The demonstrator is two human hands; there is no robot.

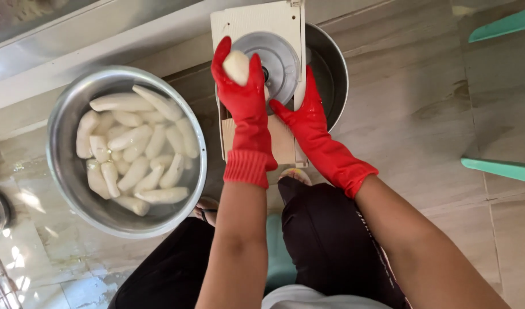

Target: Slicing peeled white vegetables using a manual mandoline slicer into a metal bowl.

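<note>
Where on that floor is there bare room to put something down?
Bare floor lies right of the slicer, up to the green bars. A narrow strip runs between the big bowl and the slicer. The bowl itself is packed with peeled roots.

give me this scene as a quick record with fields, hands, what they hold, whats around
left hand: red glove, fingers wrapped around a peeled white root, pressed at the slicer disc
right hand: red glove, on the slicer board beside the disc
under slicer: metal basin
left of person: metal bowl of peeled roots in water
floor: tiled
</note>
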